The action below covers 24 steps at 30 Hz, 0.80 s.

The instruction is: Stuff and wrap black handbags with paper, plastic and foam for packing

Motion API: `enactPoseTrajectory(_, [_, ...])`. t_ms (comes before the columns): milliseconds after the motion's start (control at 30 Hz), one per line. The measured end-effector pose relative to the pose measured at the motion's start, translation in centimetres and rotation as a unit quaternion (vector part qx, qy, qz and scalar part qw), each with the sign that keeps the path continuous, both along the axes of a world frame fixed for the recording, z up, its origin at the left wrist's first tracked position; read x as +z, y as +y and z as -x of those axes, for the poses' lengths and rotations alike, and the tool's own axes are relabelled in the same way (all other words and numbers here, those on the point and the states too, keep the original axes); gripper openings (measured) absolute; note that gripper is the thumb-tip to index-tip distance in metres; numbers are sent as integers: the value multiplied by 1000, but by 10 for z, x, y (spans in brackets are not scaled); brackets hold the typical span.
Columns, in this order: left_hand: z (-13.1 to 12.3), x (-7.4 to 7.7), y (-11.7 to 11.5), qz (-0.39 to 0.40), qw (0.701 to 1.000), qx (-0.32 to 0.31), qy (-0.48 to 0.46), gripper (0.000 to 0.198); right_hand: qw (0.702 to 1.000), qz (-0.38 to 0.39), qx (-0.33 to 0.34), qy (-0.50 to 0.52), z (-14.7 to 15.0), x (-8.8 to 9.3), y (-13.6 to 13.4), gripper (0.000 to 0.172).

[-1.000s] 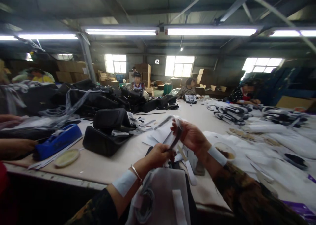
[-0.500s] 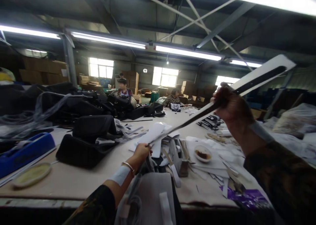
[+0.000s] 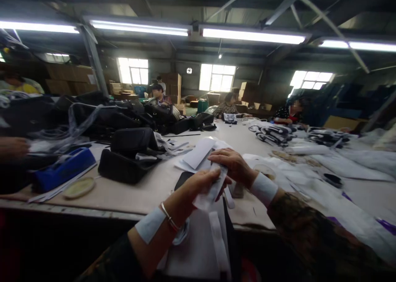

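One narrow, whitish, translucent strip, probably of plastic film (image 3: 210, 196), is above the near edge of the beige-topped desk (image 3: 126, 199). The left hand (image 3: 200, 182) pinches it, with the thumb lying on its upper face. The right hand (image 3: 232, 164) bends its fingers over the far end; whether it grips or only presses, I cannot tell. The strip looks light and soft, and its shiny surface may be slippery. It would crease easily, I think, so the good hold is flat between thumb and fingers, close to each end. Just beyond the hands lie smooth white paper sheets (image 3: 198, 153); to the left stand a black, boxy, leather-like bag (image 3: 125, 166) and a long blue plastic dispenser (image 3: 64, 170).
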State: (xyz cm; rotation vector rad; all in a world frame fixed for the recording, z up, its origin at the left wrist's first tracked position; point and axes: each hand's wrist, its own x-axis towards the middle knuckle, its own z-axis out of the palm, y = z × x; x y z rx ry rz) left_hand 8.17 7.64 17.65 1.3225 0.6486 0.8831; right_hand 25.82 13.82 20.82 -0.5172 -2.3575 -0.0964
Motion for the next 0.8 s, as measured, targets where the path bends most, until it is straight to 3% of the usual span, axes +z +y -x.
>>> enactPoseTrajectory(67, [1, 1, -2, 81, 994, 12, -73, 48, 998, 0, -56, 7, 1, -7, -4, 36])
enactPoseTrajectory(133, [3, 2, 3, 93, 987, 71, -112, 42, 990, 21, -131, 58, 0, -13, -12, 41])
enactPoseTrajectory(200, [5, 2, 11, 92, 977, 118, -150, 42, 967, 96, -182, 146, -1, -21, -24, 38])
enactPoseTrajectory(267, [6, 1, 20, 87, 972, 142, -168, 42, 927, 248, -176, 218, 1, -31, -38, 36])
enactPoseTrajectory(333, [4, -2, 25, 78, 969, 156, -175, 43, 872, 409, -128, 239, 7, -41, -51, 46])
enactPoseTrajectory(433, [-5, -12, 25, 68, 969, 157, -181, 44, 814, 529, -65, 231, 19, -49, -60, 53])
enactPoseTrajectory(567, [-16, -25, 18, 73, 975, 125, -169, 44, 765, 572, -44, 292, 26, -48, -57, 45])
enactPoseTrajectory(633, [-15, -23, 17, 87, 978, 91, -166, 44, 758, 575, -31, 305, 25, -45, -55, 42])
enactPoseTrajectory(733, [-9, -2, 24, 134, 968, 61, -204, 41, 771, 568, -15, 287, 21, -40, -57, 40])
enactPoseTrajectory(800, [-3, 21, 37, 170, 949, 92, -250, 33, 777, 570, -11, 267, 16, -38, -63, 38])
